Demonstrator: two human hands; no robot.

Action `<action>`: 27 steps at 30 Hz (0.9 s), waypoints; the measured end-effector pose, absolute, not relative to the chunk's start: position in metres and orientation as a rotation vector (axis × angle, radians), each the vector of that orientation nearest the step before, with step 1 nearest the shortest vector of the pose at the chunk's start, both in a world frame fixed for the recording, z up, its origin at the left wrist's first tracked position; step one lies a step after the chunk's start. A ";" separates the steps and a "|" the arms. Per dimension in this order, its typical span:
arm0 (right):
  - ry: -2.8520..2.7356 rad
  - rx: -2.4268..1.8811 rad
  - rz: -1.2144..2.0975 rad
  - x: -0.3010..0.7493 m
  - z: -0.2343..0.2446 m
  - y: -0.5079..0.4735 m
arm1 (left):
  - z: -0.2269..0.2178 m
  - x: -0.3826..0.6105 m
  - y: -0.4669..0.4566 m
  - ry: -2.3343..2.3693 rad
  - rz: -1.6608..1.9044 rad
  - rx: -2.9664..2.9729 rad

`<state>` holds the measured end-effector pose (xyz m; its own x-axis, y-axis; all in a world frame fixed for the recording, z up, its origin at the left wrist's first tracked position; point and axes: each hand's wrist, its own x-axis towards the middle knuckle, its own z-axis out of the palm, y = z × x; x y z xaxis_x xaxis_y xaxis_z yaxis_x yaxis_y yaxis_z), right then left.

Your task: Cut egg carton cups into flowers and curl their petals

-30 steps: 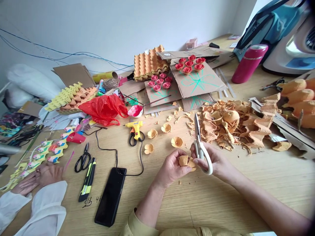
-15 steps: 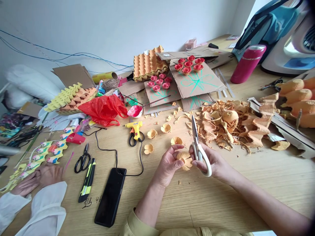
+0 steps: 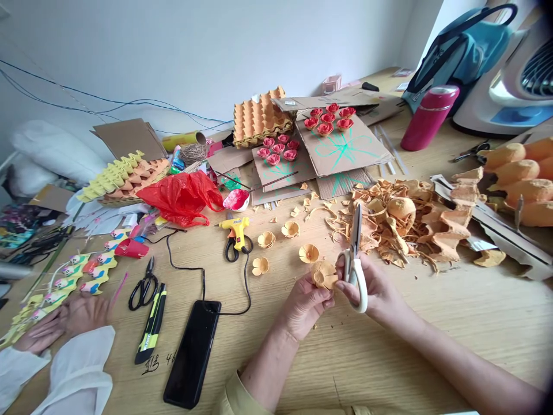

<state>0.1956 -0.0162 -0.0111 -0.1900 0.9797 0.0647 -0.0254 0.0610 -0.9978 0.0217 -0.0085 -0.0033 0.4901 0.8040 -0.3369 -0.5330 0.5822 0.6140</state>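
My left hand (image 3: 305, 302) is closed around an orange egg-carton paper flower (image 3: 324, 273), holding it up with its petals toward me. My right hand (image 3: 374, 288) grips white-handled scissors (image 3: 355, 262) by the handles, blades pointing up and away, closed. The two hands touch just above the wooden table (image 3: 389, 357). Three finished orange paper flowers (image 3: 309, 253) lie on the table just beyond my hands.
A heap of orange carton scraps (image 3: 401, 222) lies right of the scissors. A yellow glue gun (image 3: 237, 229), black phone (image 3: 192, 353), black scissors (image 3: 144, 285) and utility knife (image 3: 151, 324) lie to the left. Another person's hands (image 3: 64, 320) rest at far left. Pink bottle (image 3: 425, 118) stands behind.
My left hand has turned the paper flower from cup-side up to petals facing me. The scissors tilted from leaning left to slightly right. The view shifted a little.
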 end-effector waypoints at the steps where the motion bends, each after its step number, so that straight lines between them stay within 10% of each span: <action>1: -1.374 -1.046 1.293 0.195 -0.012 -0.017 | -0.004 0.023 -0.010 0.654 0.854 0.448; 27: -2.242 -1.187 0.779 0.200 -0.005 -0.008 | -0.003 0.010 -0.002 0.717 1.212 0.441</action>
<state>0.2001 -0.0076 -0.0045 -0.5063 0.8494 0.1486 0.5741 0.4606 -0.6769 0.0105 -0.0021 -0.0030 0.1760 0.9489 -0.2620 -0.6862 0.3090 0.6585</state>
